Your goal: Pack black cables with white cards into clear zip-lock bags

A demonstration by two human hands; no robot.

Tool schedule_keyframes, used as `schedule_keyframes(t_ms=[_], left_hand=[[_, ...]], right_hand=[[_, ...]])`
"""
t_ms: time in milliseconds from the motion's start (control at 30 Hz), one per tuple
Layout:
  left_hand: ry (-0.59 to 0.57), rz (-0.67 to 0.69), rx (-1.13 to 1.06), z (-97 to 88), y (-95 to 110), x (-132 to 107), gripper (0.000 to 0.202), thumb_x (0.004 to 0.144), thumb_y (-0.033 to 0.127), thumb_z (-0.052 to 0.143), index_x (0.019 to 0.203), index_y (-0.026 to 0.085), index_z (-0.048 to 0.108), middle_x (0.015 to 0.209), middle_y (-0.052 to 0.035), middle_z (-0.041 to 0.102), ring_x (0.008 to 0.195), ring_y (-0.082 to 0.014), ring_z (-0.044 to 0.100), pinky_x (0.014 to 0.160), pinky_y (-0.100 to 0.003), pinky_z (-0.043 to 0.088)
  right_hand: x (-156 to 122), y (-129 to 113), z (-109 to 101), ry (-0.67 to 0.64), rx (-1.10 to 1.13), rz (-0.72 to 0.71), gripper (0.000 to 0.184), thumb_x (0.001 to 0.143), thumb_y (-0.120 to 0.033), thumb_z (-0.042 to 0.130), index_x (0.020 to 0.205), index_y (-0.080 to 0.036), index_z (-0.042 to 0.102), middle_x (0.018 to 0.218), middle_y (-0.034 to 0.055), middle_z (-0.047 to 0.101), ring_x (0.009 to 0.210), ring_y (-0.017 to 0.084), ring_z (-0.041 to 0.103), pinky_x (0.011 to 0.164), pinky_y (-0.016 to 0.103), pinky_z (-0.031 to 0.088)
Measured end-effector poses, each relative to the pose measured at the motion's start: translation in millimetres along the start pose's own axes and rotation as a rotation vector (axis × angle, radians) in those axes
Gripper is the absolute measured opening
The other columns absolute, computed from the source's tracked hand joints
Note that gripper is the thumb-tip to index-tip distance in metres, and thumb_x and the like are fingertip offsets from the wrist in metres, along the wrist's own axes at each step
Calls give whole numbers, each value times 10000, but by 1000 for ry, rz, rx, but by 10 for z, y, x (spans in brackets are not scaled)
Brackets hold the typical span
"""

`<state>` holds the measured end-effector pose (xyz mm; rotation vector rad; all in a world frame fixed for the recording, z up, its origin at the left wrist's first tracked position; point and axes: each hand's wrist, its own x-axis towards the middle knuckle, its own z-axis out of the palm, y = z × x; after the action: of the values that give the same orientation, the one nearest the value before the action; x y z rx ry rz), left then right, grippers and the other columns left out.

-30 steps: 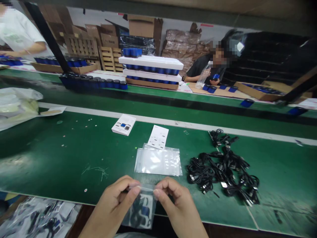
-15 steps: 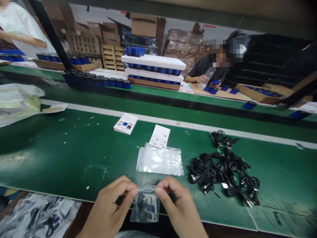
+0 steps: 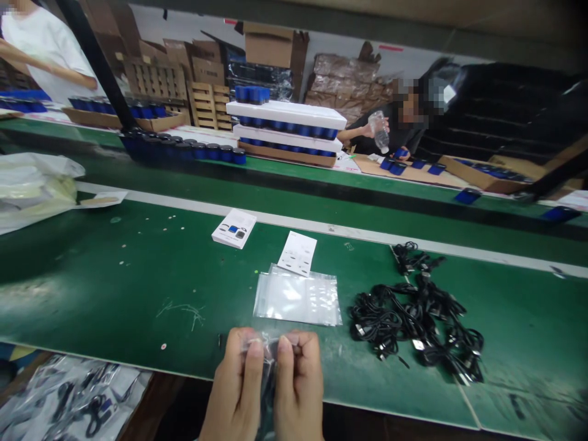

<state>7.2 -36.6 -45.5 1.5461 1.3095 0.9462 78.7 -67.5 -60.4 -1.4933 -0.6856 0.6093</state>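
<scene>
Left hand (image 3: 232, 386) and right hand (image 3: 298, 386) pinch tight on a clear zip bag (image 3: 269, 350)'s top edge; contents mostly hidden, possibly black cable (image 3: 269, 392).

Green workbench (image 3: 138, 288), white strip along far edge. On top, L to R: white plastic sack (image 3: 32, 193) bunched at far-left end, paper slip (image 3: 101, 198) touching it, small white box (image 3: 234, 228) near far edge, leaflet (image 3: 297, 253) partly under top edge of clear zip bags (image 3: 297, 299). Tangle of black USB cables (image 3: 413, 318) just right of bags, approx mid-bench depth.
</scene>
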Motion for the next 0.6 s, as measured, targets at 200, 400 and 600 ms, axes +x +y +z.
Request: schedule_keyframes(t_ms=[200, 400, 600], left_hand=[[-131, 72, -80, 1, -12, 14, 357, 899, 492, 413, 710, 224, 554, 612, 30, 609, 581, -140, 580, 597, -219, 477], [-51, 256, -60, 21, -78, -24, 345, 921, 443, 411, 697, 240, 576, 557, 56, 596, 498, -109, 558, 520, -192, 431], [-65, 384, 18, -20, -113, 2, 296, 932, 316, 398, 683, 230, 533, 544, 62, 526, 470, -100, 505, 509, -195, 405]], right_hand=[[29, 36, -26, -107, 132, 80, 345, 871, -560, 475, 823, -219, 494, 573, -46, 515, 505, 115, 482, 496, 216, 405], [29, 45, -104, -142, -122, -217, 369, 911, -395, 469, 602, -198, 519, 517, -28, 468, 465, 108, 455, 471, 230, 341], [-1, 60, -130, -95, -223, -431, 231, 915, -250, 452, 719, -211, 569, 575, -9, 531, 501, 129, 489, 510, 246, 356]])
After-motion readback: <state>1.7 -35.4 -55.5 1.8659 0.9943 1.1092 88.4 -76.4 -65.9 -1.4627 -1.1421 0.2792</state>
